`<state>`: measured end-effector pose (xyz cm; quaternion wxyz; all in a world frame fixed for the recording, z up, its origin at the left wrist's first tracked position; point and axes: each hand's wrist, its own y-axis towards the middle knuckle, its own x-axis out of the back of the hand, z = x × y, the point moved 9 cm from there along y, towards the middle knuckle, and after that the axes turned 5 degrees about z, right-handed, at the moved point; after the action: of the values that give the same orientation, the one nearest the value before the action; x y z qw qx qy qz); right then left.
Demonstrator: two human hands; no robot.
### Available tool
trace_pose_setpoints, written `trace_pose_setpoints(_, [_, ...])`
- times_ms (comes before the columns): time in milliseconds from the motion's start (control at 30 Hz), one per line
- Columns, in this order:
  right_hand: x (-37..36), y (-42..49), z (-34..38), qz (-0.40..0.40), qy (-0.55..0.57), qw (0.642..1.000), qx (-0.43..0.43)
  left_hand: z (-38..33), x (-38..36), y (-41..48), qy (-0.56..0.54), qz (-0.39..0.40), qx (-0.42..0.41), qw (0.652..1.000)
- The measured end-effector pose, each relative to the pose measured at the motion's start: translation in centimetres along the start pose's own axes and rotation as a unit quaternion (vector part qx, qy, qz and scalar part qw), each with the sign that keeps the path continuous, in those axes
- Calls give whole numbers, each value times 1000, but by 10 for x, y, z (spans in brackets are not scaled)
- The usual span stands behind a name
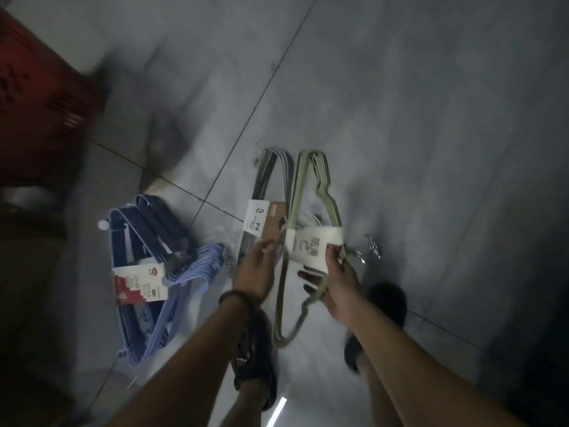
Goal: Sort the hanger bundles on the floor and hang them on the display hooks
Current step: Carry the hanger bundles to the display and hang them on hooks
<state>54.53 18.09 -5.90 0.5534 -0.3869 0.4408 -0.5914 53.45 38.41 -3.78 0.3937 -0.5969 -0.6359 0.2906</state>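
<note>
- Red crate (37,103) stands at the floor's left edge.
- Blue hanger bundle (144,272) lies on the floor, likely set apart by colour.
- Left hand (255,269) reaches over the grey hanger bundle (268,177); blur hides its grip.
- Right hand (335,282) clutches the green hanger bundle (308,186) at its paper sleeve, probably for hanging.

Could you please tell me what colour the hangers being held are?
Pale green hangers, wrapped in a white paper band; seen in the head view.

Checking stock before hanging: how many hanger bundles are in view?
3: blue bundle on the floor, left; grey bundle on the floor, middle; green bundle gripped by the right hand. The blue one may be two.
</note>
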Motion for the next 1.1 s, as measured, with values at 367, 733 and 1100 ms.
trace_pose_setpoints(367, [-145, 153, 12, 31, -164, 982, -86, 33, 77, 189, 90, -85, 63, 990])
trace_pose_setpoints(733, [-122, 196, -30, -13, -316, 948, -38, 63, 49, 200, 73, -102, 81, 989])
trace_pose_setpoints(1100, [-68, 198, -35, 89, 24, 994, -55, 39, 15, 157, 106, -103, 40, 988])
